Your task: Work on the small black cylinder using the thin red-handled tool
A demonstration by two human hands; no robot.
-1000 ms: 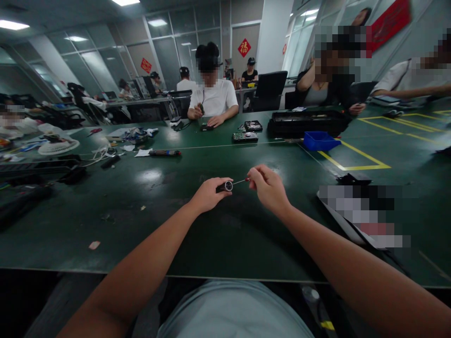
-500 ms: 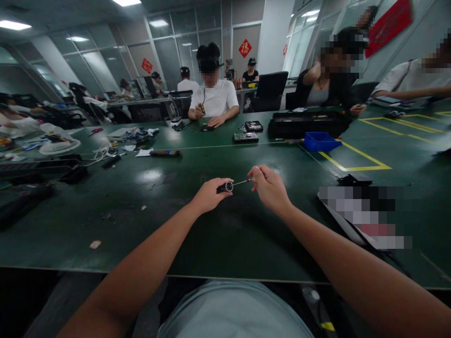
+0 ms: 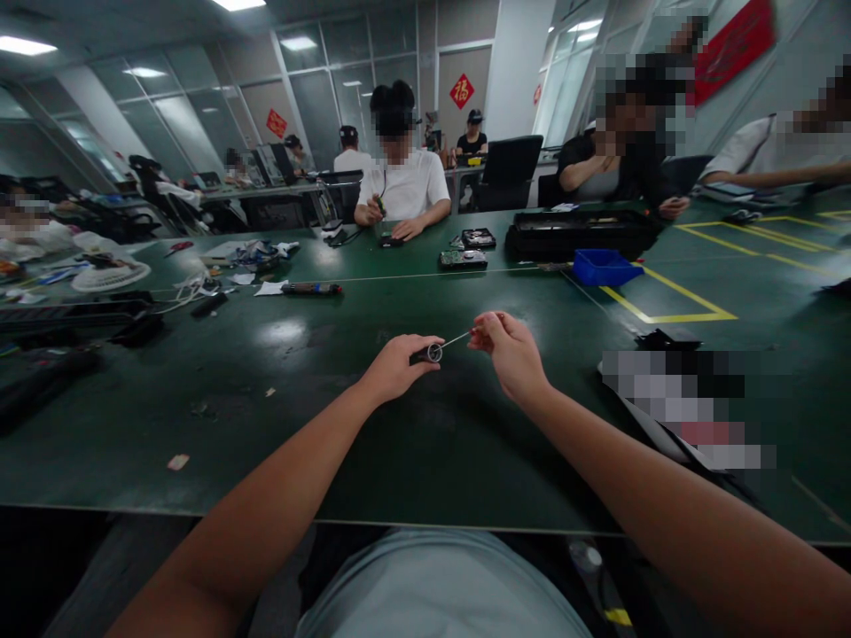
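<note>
Above the green table, my left hand (image 3: 394, 368) is closed around a small black cylinder (image 3: 425, 354) with a pale ring at its open end, which points right. My right hand (image 3: 509, 350) pinches the handle of a thin screwdriver (image 3: 456, 339); the handle is mostly hidden by the fingers. The metal shaft slopes down to the left, its tip at the cylinder's ringed end. Whether the tip sits inside or only touches the rim, I cannot tell.
Across the green table (image 3: 412, 470) a person in a white shirt (image 3: 403, 190) works. Ahead lie opened hard drives (image 3: 464, 259), a blue bin (image 3: 607, 266) and a long black housing (image 3: 581, 235). A dark electric screwdriver (image 3: 312, 288) lies left; a blurred-out item (image 3: 678, 412) lies right.
The right hand's fingers have shifted on the screwdriver and its shaft slopes a little more steeply. The cylinder in my left hand has moved very slightly right.
</note>
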